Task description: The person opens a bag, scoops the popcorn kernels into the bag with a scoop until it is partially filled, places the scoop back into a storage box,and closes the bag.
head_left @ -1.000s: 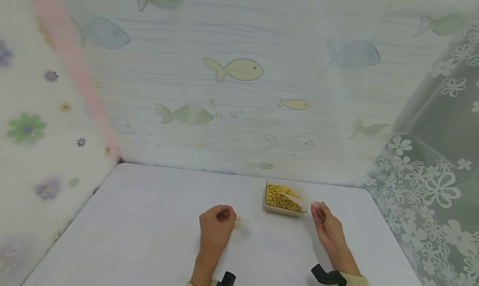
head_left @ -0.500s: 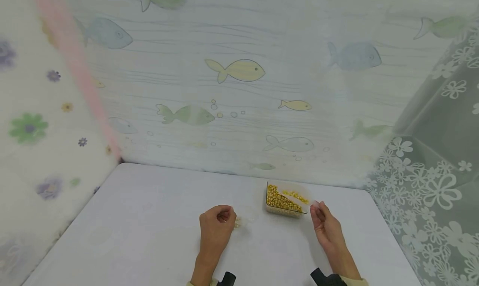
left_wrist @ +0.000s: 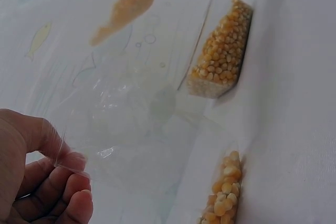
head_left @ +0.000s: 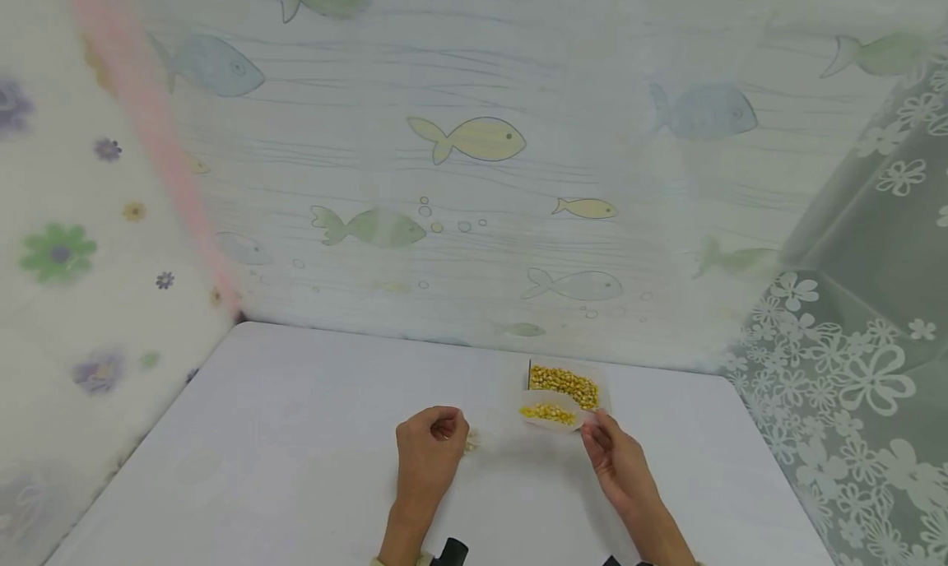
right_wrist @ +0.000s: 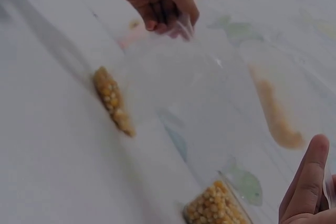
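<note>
My left hand [head_left: 433, 447] pinches the top edge of a clear plastic bag [left_wrist: 118, 135] between thumb and forefinger and keeps it upright. Dried corn kernels [left_wrist: 227, 192] lie in the bottom of the bag, on the table. My right hand [head_left: 620, 467] grips the handle of a translucent white scoop [head_left: 555, 425], which carries a heap of yellow kernels [head_left: 548, 413]. In the head view the scoop overlaps the near edge of a clear rectangular box [left_wrist: 206, 30] part-filled with corn [left_wrist: 223, 51]. Both wrist views show the scoop raised above the level of the box.
A white-covered table [head_left: 311, 459] bears the box and bag. Behind it hangs a curtain [head_left: 474, 245] printed with fish. Flowered cloth [head_left: 111, 319] closes off the left side, and a grey-green flowered sheet [head_left: 859, 360] the right.
The right hand has lifted the scoop out of the corn in the box, now loaded, and brought it left and toward me. The left hand keeps its hold on the bag.
</note>
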The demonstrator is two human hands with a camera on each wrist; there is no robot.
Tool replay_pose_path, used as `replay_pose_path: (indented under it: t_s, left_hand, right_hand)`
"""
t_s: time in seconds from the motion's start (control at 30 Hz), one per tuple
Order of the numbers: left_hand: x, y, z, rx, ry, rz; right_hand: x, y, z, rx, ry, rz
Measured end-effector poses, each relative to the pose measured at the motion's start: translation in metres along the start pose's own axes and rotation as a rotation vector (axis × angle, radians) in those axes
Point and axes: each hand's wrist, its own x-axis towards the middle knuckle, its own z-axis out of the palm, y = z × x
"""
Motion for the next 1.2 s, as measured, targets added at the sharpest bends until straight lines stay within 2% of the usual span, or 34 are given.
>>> replay_pose_path:
  t_s: [0.33, 0.77, 0.93, 1.2]
  left_hand:
    - [0.0, 0.0, 0.0, -0.002, -0.009, -0.015]
    - [0.001, 0.0, -0.001, -0.002, -0.01, 0.001]
    - [0.0, 0.0, -0.001, -0.003, -0.016, 0.005]
    - [0.0, 0.003, -0.001, -0.013, -0.03, -0.003]
  right_hand:
    - [-0.001, 0.024, 0.016, -0.106, 0.047, 0.014]
    - [-0.001, 0.033, 0.024, -0.199, 0.074, -0.039]
    - [-0.001, 0.033, 0.029, -0.253, 0.078, -0.077]
    - [-0.005, 0.029, 0.043, -0.408, 0.087, -0.184]
